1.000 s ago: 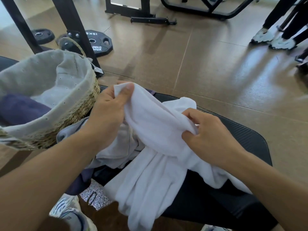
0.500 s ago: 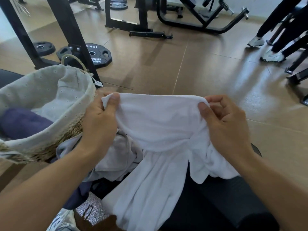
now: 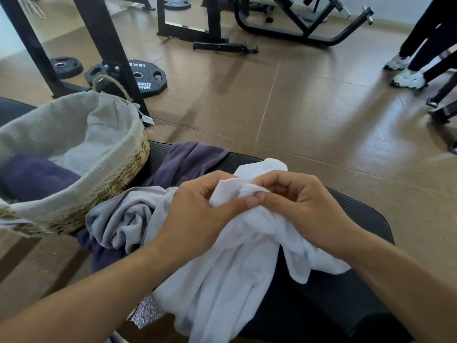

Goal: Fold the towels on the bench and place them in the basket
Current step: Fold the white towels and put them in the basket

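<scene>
White towel [image 3: 222, 280], bunched at centre frame on the bench [image 3: 358, 219], is pinched by left hand [image 3: 197, 209] and right hand [image 3: 304, 204], fingers curled. Basket [image 3: 74, 154] upper left. Weight plate [image 3: 146, 78] lettering reversed, partly readable: "15KG".

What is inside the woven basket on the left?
Inside the basket, against its pale fabric lining, lies a dark purple towel. Only part of it shows; the near rim hides the rest, so I cannot tell whether anything lies under it.
</scene>
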Demonstrator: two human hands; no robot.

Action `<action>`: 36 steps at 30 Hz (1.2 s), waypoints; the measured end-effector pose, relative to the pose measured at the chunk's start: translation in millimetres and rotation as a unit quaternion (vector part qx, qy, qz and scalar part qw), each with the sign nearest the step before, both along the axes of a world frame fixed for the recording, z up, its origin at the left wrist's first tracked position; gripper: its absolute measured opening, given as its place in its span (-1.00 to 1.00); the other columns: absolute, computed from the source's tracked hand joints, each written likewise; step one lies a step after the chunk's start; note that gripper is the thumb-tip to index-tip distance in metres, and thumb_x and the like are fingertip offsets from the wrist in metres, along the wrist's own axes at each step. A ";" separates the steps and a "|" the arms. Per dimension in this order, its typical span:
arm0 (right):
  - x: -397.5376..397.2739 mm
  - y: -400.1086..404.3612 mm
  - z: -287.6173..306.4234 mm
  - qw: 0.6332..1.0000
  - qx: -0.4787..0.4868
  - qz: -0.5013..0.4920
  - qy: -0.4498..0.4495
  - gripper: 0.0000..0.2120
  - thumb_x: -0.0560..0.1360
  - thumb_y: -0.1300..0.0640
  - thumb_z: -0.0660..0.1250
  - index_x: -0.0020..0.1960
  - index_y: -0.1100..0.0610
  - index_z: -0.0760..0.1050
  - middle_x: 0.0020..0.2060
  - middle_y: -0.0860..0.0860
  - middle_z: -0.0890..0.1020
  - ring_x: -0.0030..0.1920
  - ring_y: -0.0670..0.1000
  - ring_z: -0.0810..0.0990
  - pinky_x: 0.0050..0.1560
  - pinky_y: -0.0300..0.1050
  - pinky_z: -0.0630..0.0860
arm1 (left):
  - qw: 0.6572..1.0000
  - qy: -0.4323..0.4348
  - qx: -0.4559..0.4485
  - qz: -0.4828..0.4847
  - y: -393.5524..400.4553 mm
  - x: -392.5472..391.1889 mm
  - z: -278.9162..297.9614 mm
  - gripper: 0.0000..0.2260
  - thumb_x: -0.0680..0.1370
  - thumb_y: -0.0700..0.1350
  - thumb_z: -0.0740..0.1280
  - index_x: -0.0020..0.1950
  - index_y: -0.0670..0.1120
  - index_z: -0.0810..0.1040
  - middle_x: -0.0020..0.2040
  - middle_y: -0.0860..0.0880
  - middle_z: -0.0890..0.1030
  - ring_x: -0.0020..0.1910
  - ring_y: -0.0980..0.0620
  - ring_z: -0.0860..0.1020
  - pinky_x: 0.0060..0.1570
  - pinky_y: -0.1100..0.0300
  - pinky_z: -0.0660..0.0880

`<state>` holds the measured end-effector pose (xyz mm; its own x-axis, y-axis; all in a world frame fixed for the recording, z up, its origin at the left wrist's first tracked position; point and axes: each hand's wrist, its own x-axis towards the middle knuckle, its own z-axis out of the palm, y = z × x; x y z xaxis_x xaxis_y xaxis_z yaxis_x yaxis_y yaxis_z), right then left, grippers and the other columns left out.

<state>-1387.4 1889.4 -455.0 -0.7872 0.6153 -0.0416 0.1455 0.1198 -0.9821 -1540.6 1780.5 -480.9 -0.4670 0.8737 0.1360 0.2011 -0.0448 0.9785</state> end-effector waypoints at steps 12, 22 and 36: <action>4.9 14.3 -2.2 0.843 0.448 -0.225 -0.193 -0.79 0.43 0.25 0.37 -0.13 -0.06 0.49 -0.23 -0.19 0.56 -0.19 -0.14 0.45 -0.22 -0.21 0.33 | 0.972 0.119 0.012 0.202 4.6 -15.8 12.0 -0.93 0.35 -0.07 0.44 -0.29 0.07 0.57 -0.29 0.21 0.63 -0.37 0.28 0.52 -0.37 0.47 0.37; 11.3 42.4 4.4 0.920 0.240 -0.247 -0.184 -0.80 0.55 0.14 0.29 -0.17 -0.07 0.61 -0.35 -0.04 0.65 -0.40 -0.09 0.51 -0.33 -0.16 0.43 | 0.965 0.060 -0.041 0.251 11.8 -56.8 1.1 -0.79 0.52 0.09 0.46 -0.21 -0.01 0.65 -0.34 -0.04 0.63 -0.35 0.09 0.48 -0.32 0.13 0.47; -3.7 8.9 -0.5 0.976 -0.208 -0.053 0.032 -0.71 0.67 0.13 0.21 0.35 0.05 0.55 0.17 0.13 0.70 0.15 0.13 0.70 0.18 0.04 0.63 | 0.996 0.049 -0.015 0.078 -1.9 6.9 -15.1 -0.86 0.60 -0.07 0.37 -0.07 0.02 0.72 -0.19 0.22 0.71 -0.20 0.32 0.61 -0.17 0.46 0.45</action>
